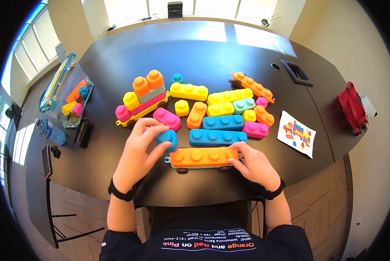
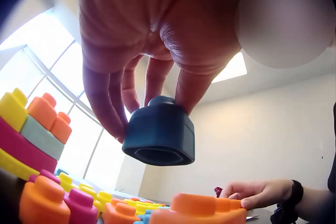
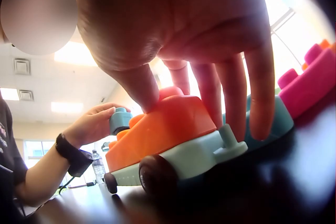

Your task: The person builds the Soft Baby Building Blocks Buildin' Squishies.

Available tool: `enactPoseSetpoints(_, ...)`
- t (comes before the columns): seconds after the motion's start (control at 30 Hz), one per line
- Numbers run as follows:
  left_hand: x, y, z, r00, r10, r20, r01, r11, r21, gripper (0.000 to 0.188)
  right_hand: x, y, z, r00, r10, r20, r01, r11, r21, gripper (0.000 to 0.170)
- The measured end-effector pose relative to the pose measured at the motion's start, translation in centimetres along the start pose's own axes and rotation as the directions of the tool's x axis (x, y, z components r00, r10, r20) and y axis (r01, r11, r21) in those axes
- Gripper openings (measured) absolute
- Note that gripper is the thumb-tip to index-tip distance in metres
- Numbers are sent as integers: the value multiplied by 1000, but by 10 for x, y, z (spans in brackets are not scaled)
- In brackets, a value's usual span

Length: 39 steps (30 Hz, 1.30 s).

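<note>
Between thumb and fingers, my left hand pinches a small blue one-stud block by its top. The left wrist view shows the hollow underside of this block facing down, raised above the other blocks. Just to its right, a long orange four-stud block sits on a pale teal wheeled base with dark wheels. My right hand holds the right end of that orange block, thumb on the near side and fingers on the far side.
Beyond the hands lie loose blocks, including a long blue block and a pink one. A stacked yellow wagon stands left, an orange wheeled base behind. A picture card lies right; a bottle and clear bag are left.
</note>
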State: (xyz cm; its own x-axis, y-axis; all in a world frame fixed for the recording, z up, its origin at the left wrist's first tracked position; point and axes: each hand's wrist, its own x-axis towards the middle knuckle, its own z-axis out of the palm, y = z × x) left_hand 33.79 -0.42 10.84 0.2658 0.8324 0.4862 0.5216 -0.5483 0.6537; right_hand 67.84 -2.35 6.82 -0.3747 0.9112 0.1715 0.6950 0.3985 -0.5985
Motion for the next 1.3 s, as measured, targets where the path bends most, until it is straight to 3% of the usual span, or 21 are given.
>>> enactPoseSetpoints(0.1, -13, 4, 3, 995, 22, 102, -20, 1000, -21, 35, 0, -1, -1, 1000, 24, 14, -24, 1000, -2, 34)
enactPoseSetpoints(0.33, -15, 3, 16, 985, -49, 163, 66, 993, -98, 34, 0, -3, -2, 1000, 8, 13, -8, 1000, -10, 32)
enactPoseSetpoints(0.47, -18, 4, 26, 979, 3, 201, 12, 997, -73, 34, -1, -1, -2, 1000, 10, 5, -10, 1000, -18, 32)
enactPoseSetpoints(0.57, -21, 7, 28, 979, -61, 194, 76, 995, -71, 32, -2, 1, -1, 1000, 6, -2, -6, 1000, 3, 32)
enactPoseSetpoints(0.63, -22, 7, 28, 960, -169, 223, 195, 976, -100, 40, -2, 1, -1, 1000, 10, -2, -10, 1000, 1, 32)
enactPoseSetpoints(0.83, -22, 7, 36, 977, -99, 189, 107, 994, -36, 56, -2, 0, -1, 1000, -8, -10, 8, 999, -31, 33)
enactPoseSetpoints(1.3, -21, 3, 42, 976, -105, 190, 107, 994, -1, 57, -2, 1, -1, 1000, -3, -2, 3, 1000, -20, 32)
